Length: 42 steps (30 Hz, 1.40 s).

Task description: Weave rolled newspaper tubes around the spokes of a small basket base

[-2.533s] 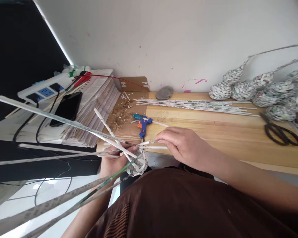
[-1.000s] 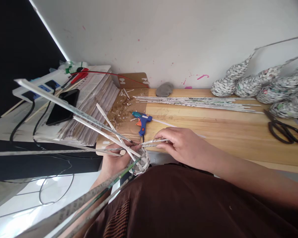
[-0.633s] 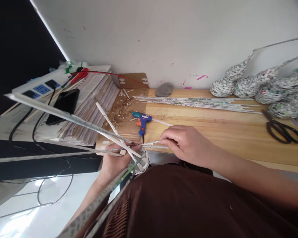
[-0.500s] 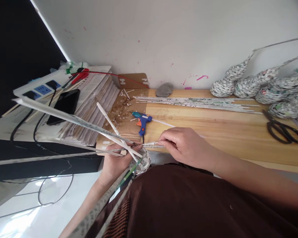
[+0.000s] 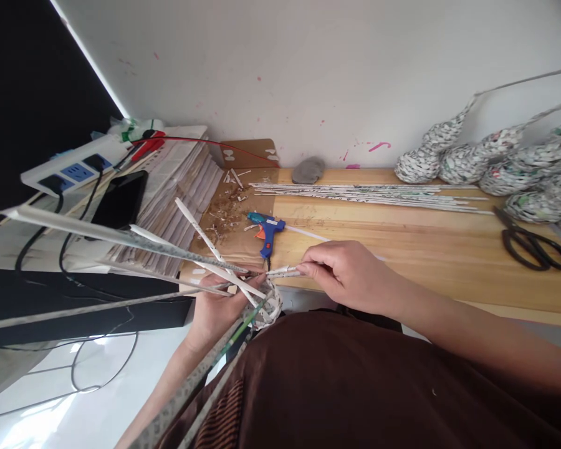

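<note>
A small woven piece of rolled newspaper (image 5: 272, 305) sits over my lap, with several long paper tubes (image 5: 93, 232) fanning out to the left and towards me. My left hand (image 5: 219, 305) is closed around this piece, its thumb pressing near the crossing tubes. In a pinch, my right hand (image 5: 331, 268) grips the ends of thin paper tubes (image 5: 283, 272) that run rightward from the weave. One tube with a green stretch (image 5: 238, 337) slants down towards my body. Just beyond my hands a blue glue gun (image 5: 272, 234) lies on the table.
Spare paper tubes (image 5: 364, 194) lie along the back beside a grey stone (image 5: 308, 169). Finished woven gourd shapes (image 5: 462, 163) and black scissors (image 5: 526, 243) are at the right. Left stand a newspaper stack (image 5: 177, 193), a phone (image 5: 120, 199) and a power strip (image 5: 75, 165).
The long tubes on the left have swung slightly, their far ends shifting left and down. Both hands keep their grips in nearly the same place.
</note>
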{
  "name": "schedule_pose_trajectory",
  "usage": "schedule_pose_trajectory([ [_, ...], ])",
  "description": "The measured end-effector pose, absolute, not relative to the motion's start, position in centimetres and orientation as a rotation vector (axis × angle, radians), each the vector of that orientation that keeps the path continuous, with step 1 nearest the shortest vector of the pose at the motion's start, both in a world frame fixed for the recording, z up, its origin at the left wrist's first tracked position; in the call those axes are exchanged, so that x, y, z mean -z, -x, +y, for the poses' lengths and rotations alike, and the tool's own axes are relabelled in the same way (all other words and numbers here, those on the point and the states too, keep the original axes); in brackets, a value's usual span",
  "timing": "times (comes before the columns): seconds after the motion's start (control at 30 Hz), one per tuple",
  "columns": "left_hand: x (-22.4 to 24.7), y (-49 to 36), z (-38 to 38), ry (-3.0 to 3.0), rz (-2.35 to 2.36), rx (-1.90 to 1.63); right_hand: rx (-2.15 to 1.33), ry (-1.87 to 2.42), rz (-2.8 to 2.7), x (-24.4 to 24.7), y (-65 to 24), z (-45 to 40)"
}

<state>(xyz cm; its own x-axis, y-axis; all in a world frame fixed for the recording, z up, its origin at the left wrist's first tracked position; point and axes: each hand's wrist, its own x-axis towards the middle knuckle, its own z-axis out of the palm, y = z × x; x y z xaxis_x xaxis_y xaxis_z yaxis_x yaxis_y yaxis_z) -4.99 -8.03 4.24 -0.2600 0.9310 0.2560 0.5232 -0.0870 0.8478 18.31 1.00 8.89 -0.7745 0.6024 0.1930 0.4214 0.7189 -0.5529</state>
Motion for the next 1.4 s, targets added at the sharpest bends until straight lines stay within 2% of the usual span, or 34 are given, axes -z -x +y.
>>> schedule_pose_trajectory([
  [0.17, -4.0, 5.0, -8.0, -1.606, 1.742, -1.337, -0.523, 0.731, -2.502, -8.6, -18.0, 0.9],
  [0.33, -4.4, 4.5, -8.0, -1.619, 1.669, -1.221, -0.374, 0.679, -2.603, -8.7, -16.7, 0.4],
  [0.63, -4.2, 4.1, -8.3, -1.679, 1.647, -1.118, -0.422, 0.641, -2.596, -7.8, -15.4, 0.2],
  [0.87, -3.8, 4.3, -8.1, -1.667, 1.701, -1.201, -0.387, 0.781, -2.641, -8.0, -15.6, 0.2],
  [1.4, -2.7, 4.8, -8.2, -1.607, 1.718, -1.205, -0.331, 0.793, -2.613, -7.8, -15.7, 0.2],
])
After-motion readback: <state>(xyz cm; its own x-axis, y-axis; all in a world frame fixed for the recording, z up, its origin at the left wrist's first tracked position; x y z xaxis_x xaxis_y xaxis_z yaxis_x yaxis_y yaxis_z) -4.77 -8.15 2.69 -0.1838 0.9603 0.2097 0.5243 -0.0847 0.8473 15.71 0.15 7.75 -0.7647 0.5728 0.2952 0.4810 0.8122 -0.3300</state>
